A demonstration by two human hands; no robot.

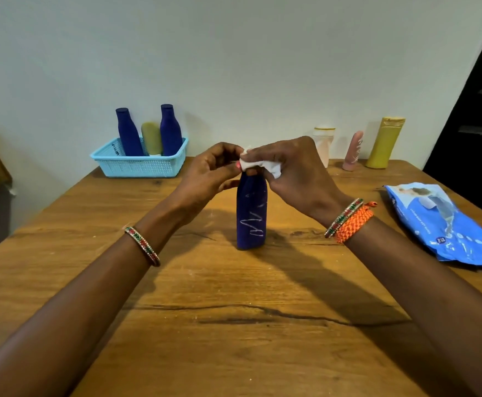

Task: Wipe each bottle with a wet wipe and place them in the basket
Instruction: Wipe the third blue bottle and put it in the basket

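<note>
The basket (pixel 139 164) is sitting far left, holding three bottles. At mid-table, the left hand (pixel 208 173) is pinching the wet wipe (pixel 260 166) above the upright blue bottle (pixel 252 216), while the right hand (pixel 294 173) is clutching the wipe over its top.

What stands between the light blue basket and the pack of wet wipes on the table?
In the head view, the blue bottle stands upright there, with the left hand and right hand at its top, the right holding a wet wipe.
</note>
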